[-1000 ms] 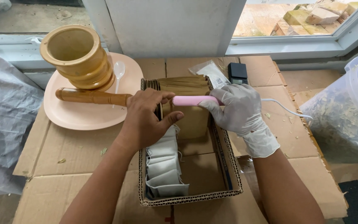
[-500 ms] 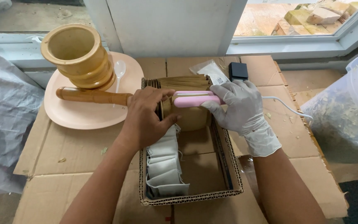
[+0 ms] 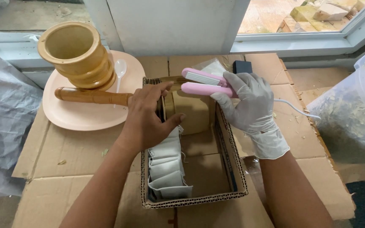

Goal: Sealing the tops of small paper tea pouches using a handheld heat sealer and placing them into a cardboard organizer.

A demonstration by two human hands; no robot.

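Flattened cardboard sheets cover the counter [image 3: 85,147] beneath a window, and an open cardboard box [image 3: 195,198] sits at the middle of it. Inside the box, a row of small white filled sachets [image 3: 165,169] stands packed along its left side, running from the near wall toward the far end; the right side of the box is bare. The bare left hand [image 3: 148,118] is curled over the far end of that row, fingers and thumb pinching at a sachet there, though the sachet itself is mostly hidden beneath the hand. The gloved right hand [image 3: 246,103] grips a pink mini heat sealer [image 3: 203,83] with its two arms parted, poised just above the far end of the box, its white cord [image 3: 296,107] trailing off to the right. This looks like the sealing step, with a sachet being steadied for the tool. To the far left, a peach plate [image 3: 85,118] carries a wooden mortar [image 3: 77,55], a wooden pestle [image 3: 91,96] and a white spoon [image 3: 120,69]. At the right edge, a clear plastic tub [image 3: 355,114] holds dried leaves.
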